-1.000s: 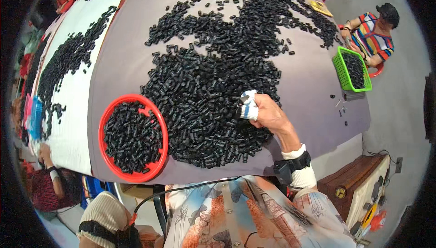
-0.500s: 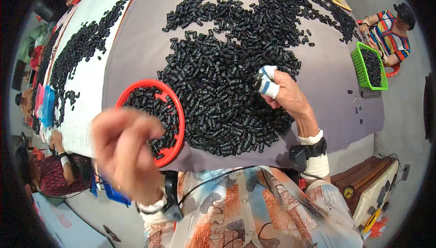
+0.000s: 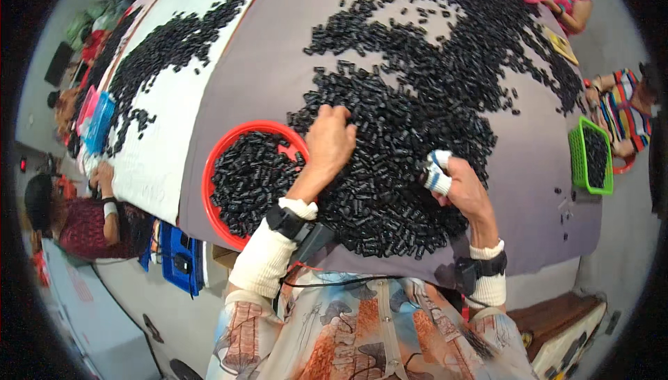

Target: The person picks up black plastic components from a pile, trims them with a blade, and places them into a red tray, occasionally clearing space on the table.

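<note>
A heap of small black cylindrical plastic pieces (image 3: 390, 206) covers the cloth in front of me. Over its left side is my left hand (image 3: 330, 142), fingers bent down and drawn together at the pieces. Its fingertips are hidden, so I cannot see what is between them. My right hand (image 3: 463, 184) is closed above the heap's right side, with blue-and-white striped finger covers on it. Something dark shows at its fingertips, too small to name. Beside my left wrist stands a round red basket (image 3: 210, 185), filled with the same kind of black pieces.
A green basket (image 3: 575, 161) of black pieces stands at the table's right edge, near a person in a striped shirt (image 3: 621, 112). At the left, another person (image 3: 87, 223) sits by the white cloth (image 3: 163, 171). A blue basket (image 3: 101, 122) lies there too.
My left hand has moved from in front of the red basket to the heap, right and away from me. My right hand stays closed over the heap. The whole view has shifted.
</note>
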Tool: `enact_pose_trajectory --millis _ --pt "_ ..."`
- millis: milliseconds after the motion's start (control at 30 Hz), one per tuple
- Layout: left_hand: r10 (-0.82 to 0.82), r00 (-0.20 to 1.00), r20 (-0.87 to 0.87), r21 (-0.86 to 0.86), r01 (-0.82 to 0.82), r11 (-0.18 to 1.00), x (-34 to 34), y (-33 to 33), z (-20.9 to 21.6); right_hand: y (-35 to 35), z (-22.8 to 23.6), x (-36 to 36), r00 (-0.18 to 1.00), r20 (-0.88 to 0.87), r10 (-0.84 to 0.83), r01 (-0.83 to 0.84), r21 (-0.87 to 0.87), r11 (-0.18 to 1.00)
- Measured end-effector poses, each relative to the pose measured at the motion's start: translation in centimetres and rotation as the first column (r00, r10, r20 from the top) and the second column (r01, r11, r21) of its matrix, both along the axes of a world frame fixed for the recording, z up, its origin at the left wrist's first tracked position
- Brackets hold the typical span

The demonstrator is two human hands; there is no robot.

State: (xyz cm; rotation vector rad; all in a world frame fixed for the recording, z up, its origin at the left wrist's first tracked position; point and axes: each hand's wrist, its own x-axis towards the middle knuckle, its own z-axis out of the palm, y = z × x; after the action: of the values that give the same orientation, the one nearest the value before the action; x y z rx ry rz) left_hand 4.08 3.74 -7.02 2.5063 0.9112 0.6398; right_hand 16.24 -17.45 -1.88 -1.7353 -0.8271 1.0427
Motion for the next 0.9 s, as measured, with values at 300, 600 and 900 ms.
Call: enact_pose_trajectory --millis 300,600,900 --pt "-0.099 0.993 -0.057 0.020 0.100 0.995 -0.3 0.5 -0.6 0.6 -0.2 -0.3 0.998 -0.068 0.000 0.000 -0.010 1.000" --pt "0.135 0.891 0.433 -0.849 0.353 0.393 -2.6 -1.8 3.6 2.1 1.4 -1.2 0.998 -0.029 0.064 -0.064 -0.013 0.998" --pt "0.549 0.565 0.615 -0.591 0.792 -0.153 -6.2 -3.0 5.5 7.3 4.1 -3.4 0.999 0.001 0.050 -0.049 0.171 0.984"
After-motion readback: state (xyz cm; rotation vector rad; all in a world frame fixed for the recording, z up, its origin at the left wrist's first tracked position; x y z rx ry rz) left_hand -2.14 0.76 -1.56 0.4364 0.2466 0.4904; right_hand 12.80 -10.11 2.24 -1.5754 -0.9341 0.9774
